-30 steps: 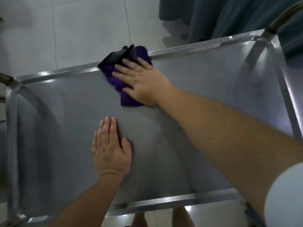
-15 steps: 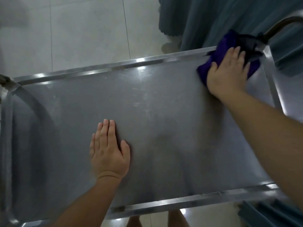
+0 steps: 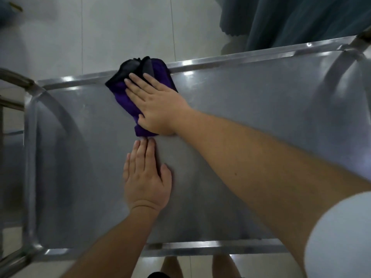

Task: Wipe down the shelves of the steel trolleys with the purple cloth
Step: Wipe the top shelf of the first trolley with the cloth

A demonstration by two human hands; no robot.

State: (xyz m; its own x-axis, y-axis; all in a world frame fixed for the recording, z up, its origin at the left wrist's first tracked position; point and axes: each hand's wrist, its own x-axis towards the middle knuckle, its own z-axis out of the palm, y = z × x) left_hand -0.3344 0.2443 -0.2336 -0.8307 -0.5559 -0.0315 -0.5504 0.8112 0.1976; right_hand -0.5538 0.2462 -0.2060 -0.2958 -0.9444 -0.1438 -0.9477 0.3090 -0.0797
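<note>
My right hand [image 3: 158, 105] lies flat on the purple cloth [image 3: 128, 97], fingers straight and spread, pressing it down onto the top shelf [image 3: 251, 121] of the steel trolley [image 3: 30, 149]. Nothing is curled round the cloth; I hold it only by the weight of my palm. The cloth is bunched, with its far end riding up on the back rail [image 3: 230, 61] just beyond my fingertips and its near end poking out under the heel of my hand. A darker fold of it shows at the far tip.

My left hand [image 3: 145, 177] rests open and flat on the bare steel just on my side of the cloth, fingers together, their tips almost at the cloth's near edge. I judge it is steadying the trolley.

As for progress, I judge the job is in mid-wipe along the back strip of this shelf. The steel looks dull and streaked to either side of my grip, so I cannot tell which parts are already clean. The near half, under and around my left hand, likely remains, as do any lower shelves, which I cannot see from here, and any other trolleys; the bit of frame past the left end may be one
</note>
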